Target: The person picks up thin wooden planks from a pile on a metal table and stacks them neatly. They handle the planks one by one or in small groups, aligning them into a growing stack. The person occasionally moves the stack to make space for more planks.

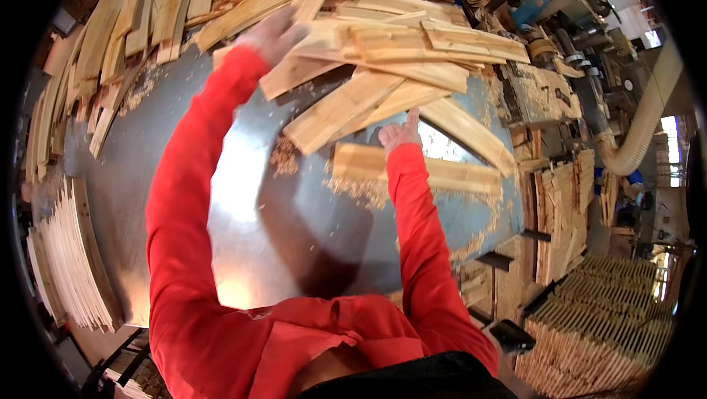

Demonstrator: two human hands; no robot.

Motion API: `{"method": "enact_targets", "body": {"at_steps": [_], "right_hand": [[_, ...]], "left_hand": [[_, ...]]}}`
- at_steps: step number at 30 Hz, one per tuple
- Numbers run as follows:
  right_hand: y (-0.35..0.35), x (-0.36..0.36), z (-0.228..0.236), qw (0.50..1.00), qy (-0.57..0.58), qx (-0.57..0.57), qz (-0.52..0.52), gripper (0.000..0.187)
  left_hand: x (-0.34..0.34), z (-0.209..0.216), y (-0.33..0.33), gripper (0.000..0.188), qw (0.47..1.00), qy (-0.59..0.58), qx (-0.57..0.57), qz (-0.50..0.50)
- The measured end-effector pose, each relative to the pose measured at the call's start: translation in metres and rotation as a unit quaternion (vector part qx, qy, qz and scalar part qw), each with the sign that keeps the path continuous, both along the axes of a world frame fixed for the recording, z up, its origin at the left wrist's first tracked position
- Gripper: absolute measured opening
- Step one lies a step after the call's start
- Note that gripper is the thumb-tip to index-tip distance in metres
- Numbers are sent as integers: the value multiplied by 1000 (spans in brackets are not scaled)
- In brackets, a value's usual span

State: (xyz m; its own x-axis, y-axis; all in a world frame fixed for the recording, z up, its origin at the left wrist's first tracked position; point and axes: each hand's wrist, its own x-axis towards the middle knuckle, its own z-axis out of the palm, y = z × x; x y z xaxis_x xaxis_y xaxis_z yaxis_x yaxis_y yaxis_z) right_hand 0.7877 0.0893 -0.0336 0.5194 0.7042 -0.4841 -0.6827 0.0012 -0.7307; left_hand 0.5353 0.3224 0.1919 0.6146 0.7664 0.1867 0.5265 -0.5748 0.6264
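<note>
A loose heap of pale wooden boards [353, 108] lies on the far half of a metal table [177, 244]. My left hand [272, 36] reaches to the left side of this heap, slightly blurred, its fingers stretched apart over the board ends. I see nothing gripped in it. My right hand [401, 134] is at the heap's near edge, with the index finger extended toward a board's edge; whether it touches cannot be made out. Under my right wrist lies a single short board [456, 176], and a slanting board [468, 134] rests to the right of that hand.
More boards [118, 30] are piled along the far left. A neat stack of thin slats [74, 252] stands at the left edge. Wood shavings [361, 191] are scattered over the metal. Machinery [545, 45] with a pale hose [648, 115] is at the right, above a large slat stack [596, 318].
</note>
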Motion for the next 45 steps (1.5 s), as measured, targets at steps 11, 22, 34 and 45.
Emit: {"method": "enact_targets", "body": {"at_steps": [11, 22, 34, 45], "right_hand": [[31, 29, -22, 956, 210, 162, -122, 69], [-120, -15, -51, 998, -40, 20, 53, 44], [-161, -64, 112, 827, -507, -226, 91, 64], [-160, -95, 92, 941, -176, -103, 270, 100]], "left_hand": [[258, -75, 60, 100, 901, 396, -18, -175], [80, -105, -162, 138, 933, 253, -248, 55], [-29, -58, -342, 100, 945, 200, -183, 182], [-62, -83, -272, 98, 900, 124, -405, 108]]}}
